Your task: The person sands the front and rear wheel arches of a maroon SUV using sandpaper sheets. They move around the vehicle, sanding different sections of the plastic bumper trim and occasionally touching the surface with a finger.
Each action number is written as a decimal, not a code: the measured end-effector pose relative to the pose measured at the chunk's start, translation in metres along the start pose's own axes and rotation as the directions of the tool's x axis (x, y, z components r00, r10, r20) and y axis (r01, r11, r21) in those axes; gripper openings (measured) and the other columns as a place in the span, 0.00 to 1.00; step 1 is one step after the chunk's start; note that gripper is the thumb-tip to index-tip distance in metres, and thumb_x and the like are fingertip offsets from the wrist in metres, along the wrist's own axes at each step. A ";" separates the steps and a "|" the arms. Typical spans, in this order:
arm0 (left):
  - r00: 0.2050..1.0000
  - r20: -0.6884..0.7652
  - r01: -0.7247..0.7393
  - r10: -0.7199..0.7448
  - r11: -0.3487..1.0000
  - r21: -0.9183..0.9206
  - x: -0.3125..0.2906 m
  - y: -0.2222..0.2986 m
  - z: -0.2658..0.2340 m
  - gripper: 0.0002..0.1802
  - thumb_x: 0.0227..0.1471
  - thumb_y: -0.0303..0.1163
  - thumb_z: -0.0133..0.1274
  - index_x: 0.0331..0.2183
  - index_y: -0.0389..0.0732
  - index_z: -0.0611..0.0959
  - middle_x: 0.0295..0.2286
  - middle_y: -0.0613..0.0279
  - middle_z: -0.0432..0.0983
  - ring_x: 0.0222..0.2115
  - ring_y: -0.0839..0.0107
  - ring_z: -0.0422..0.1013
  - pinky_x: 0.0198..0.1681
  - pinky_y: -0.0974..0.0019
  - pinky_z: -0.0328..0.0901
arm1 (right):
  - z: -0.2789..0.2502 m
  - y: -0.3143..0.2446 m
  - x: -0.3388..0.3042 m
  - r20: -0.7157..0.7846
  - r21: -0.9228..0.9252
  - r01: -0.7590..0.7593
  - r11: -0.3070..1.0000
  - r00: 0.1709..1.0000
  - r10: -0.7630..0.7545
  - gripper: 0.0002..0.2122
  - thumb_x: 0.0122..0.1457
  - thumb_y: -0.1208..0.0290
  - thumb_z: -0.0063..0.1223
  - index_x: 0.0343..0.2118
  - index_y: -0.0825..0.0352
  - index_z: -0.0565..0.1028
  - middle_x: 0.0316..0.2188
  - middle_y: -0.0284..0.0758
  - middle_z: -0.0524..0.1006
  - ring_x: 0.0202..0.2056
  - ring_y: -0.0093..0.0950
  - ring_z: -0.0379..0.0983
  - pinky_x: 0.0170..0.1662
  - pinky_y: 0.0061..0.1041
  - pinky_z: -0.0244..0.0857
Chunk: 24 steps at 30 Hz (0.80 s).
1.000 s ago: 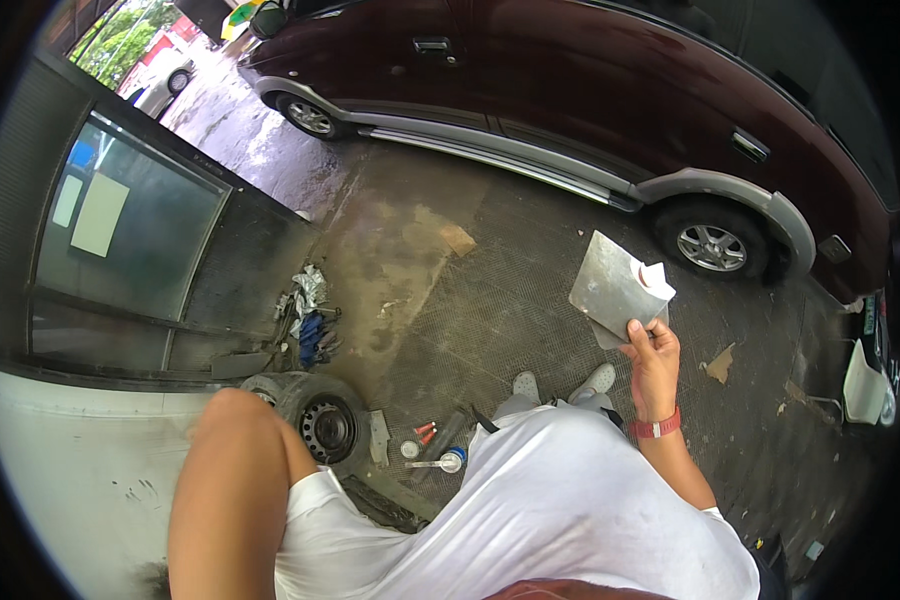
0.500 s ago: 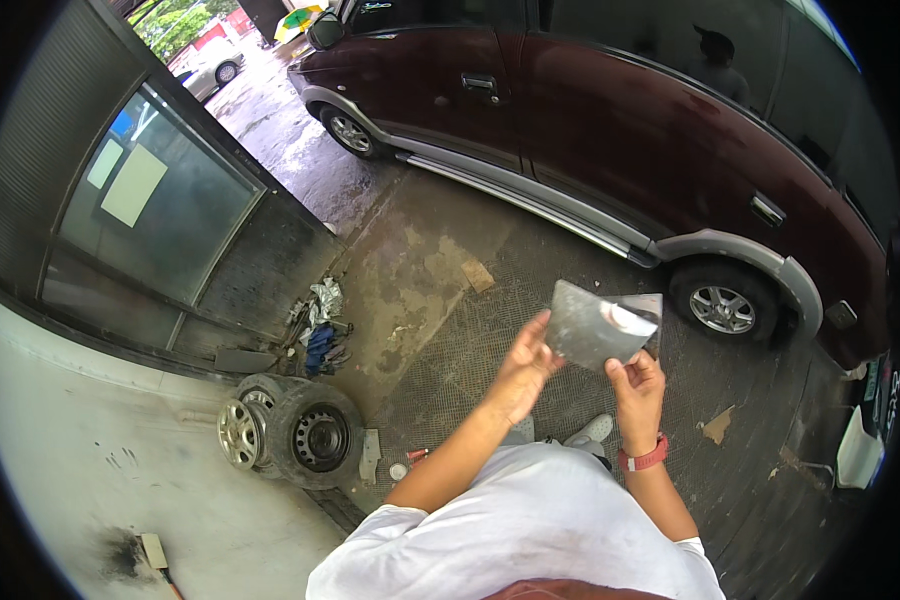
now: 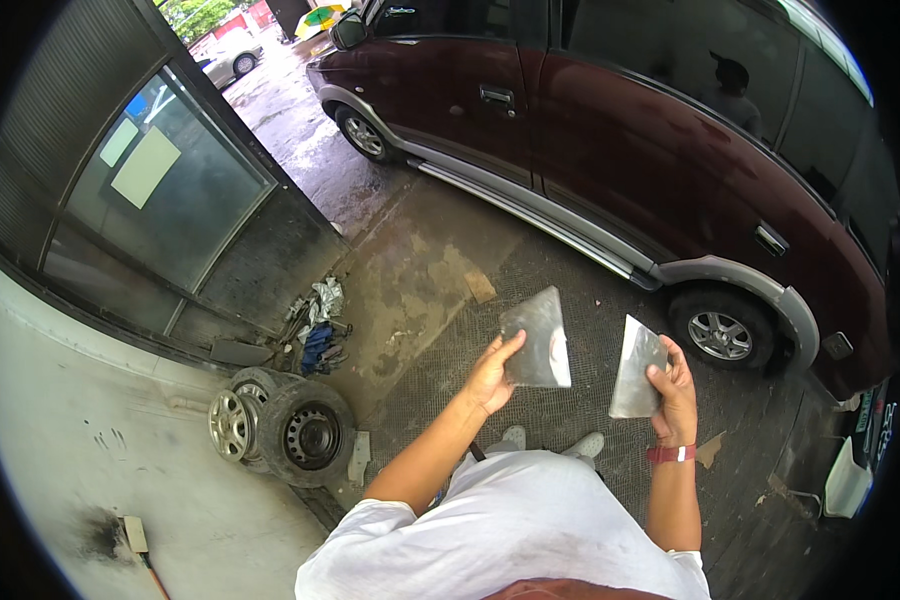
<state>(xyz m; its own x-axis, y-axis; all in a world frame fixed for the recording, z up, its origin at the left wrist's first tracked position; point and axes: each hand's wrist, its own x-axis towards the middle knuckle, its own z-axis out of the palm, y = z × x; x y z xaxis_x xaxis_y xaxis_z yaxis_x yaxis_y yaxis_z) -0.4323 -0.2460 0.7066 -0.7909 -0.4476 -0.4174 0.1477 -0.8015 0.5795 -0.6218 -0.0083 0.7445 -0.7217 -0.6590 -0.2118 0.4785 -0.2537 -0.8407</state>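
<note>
My left hand is closed on a flat grey metal-like plate, thumb over its face and fingers behind. A whitish smear, perhaps filler paste or a reflection, shows along that plate's right edge. Held apart from it on the right is a second, narrower-looking grey plate, with a pale strip down its left edge. My right hand grips it by the right side, thumb on the front, a red band on the wrist. Both plates are in mid-air before my body; the fingers behind them are partly hidden.
A dark red vehicle stands along the right, its rear wheel near my right hand. Loose tyres and rims lie at left by a pale wall. Rags and cardboard scraps lie on the floor.
The two plates, overlapping before, are now apart. My left hand has moved left and down with one, my right hand right and down with the other. The view has shifted slightly.
</note>
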 end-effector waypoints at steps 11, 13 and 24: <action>0.980 0.193 0.035 -0.050 0.996 0.079 0.001 -0.005 0.026 0.42 0.66 0.35 0.55 0.71 0.46 0.51 0.58 0.58 0.69 0.57 0.66 0.71 0.59 0.54 0.70 | -0.010 -0.005 0.015 0.094 -0.251 -0.074 0.965 0.990 0.100 0.15 0.53 0.86 0.59 0.40 0.60 0.72 0.39 0.28 0.80 0.42 0.20 0.77 0.50 0.28 0.72; 0.986 0.166 -0.038 -0.008 0.961 0.275 0.004 -0.007 0.030 0.44 0.67 0.39 0.55 0.72 0.46 0.48 0.61 0.57 0.66 0.60 0.67 0.67 0.63 0.56 0.65 | 0.017 -0.029 0.017 0.154 -0.686 0.222 0.693 0.975 -0.160 0.17 0.54 0.89 0.50 0.45 0.64 0.72 0.45 0.37 0.80 0.49 0.32 0.78 0.54 0.30 0.69; 0.798 -0.217 -0.518 0.562 0.824 0.229 0.048 -0.051 -0.010 0.37 0.68 0.37 0.53 0.68 0.36 0.56 0.59 0.51 0.67 0.57 0.65 0.68 0.61 0.61 0.65 | 0.073 -0.007 -0.019 0.644 -0.693 0.609 -0.385 0.764 0.049 0.28 0.52 0.85 0.54 0.55 0.50 0.80 0.60 0.35 0.73 0.66 0.44 0.63 0.71 0.64 0.42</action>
<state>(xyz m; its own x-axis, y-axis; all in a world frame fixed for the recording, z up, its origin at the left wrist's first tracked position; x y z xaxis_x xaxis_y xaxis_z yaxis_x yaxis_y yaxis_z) -0.4715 -0.2311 0.6499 -0.4191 -0.8938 -0.1594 0.3956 -0.3378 0.8540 -0.5747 -0.0458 0.7915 -0.2056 -0.9715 0.1178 -0.9707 0.1872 -0.1506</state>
